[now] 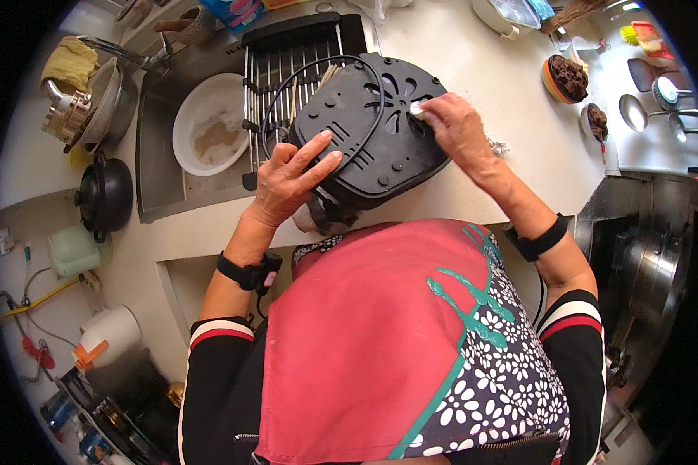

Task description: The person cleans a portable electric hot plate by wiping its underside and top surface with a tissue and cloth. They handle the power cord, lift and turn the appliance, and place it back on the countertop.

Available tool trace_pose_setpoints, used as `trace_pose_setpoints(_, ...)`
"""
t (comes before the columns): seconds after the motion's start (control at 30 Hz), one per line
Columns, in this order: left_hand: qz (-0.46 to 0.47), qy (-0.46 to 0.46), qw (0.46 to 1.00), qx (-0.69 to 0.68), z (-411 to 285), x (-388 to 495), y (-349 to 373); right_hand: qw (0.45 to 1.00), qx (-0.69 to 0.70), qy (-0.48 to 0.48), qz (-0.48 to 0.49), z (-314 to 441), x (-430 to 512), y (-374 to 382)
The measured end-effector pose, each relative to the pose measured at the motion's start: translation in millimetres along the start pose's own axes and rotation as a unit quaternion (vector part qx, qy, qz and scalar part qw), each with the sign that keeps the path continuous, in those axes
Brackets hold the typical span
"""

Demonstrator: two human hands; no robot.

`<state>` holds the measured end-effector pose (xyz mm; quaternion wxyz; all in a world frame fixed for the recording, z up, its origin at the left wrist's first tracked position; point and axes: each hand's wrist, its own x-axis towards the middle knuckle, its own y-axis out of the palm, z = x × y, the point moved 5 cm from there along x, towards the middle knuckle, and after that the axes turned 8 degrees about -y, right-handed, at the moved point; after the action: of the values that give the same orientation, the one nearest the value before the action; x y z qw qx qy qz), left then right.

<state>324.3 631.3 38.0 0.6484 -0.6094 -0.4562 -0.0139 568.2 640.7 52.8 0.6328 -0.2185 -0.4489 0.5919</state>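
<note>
A black kitchen appliance (355, 154) lies with its vented underside up, between the sink and the counter. Its underside has a flower-shaped vent, slots and small round feet. My left hand (288, 180) is at its near left edge, with fingers laid over the underside and the thumb hidden. My right hand (456, 128) pinches a small white wad (417, 110) against the flower-shaped vent. A thin black power cord (272, 107) loops across the appliance, passing close to my left fingers.
A stainless sink (160, 168) holds a white basin (181, 136) of cloudy, foamy water. A roll-out drying rack (253, 87) spans part of it. At the right are a bowl of dark paste (565, 78) and a crumpled white scrap (498, 146). A black lidded pot (106, 197) stands left.
</note>
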Motion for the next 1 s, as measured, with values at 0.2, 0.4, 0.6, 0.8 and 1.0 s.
trace_pose_setpoints(0.2,-0.037,-0.002,0.999,-0.004,5.6,-2.5,-0.9,0.964,0.196,-0.179,0.021,75.6,-18.8,40.9)
trace_pose_setpoints(0.4,-0.018,0.009,1.000,0.003,7.9,-7.6,2.4,0.984,-0.007,-0.180,-0.005,11.5,21.1,37.7)
trace_pose_setpoints(0.6,-0.016,0.001,1.000,-0.022,8.0,-7.2,1.6,0.991,0.108,0.057,0.052,-2.5,65.7,53.0)
trace_pose_setpoints(0.8,-0.029,0.026,0.999,-0.004,6.1,-6.2,1.0,0.926,0.350,-0.013,0.141,70.6,46.8,63.9)
trace_pose_setpoints(1.0,-0.020,0.026,0.999,0.000,6.9,-5.3,1.3,0.937,0.122,-0.326,0.034,86.5,41.4,56.3)
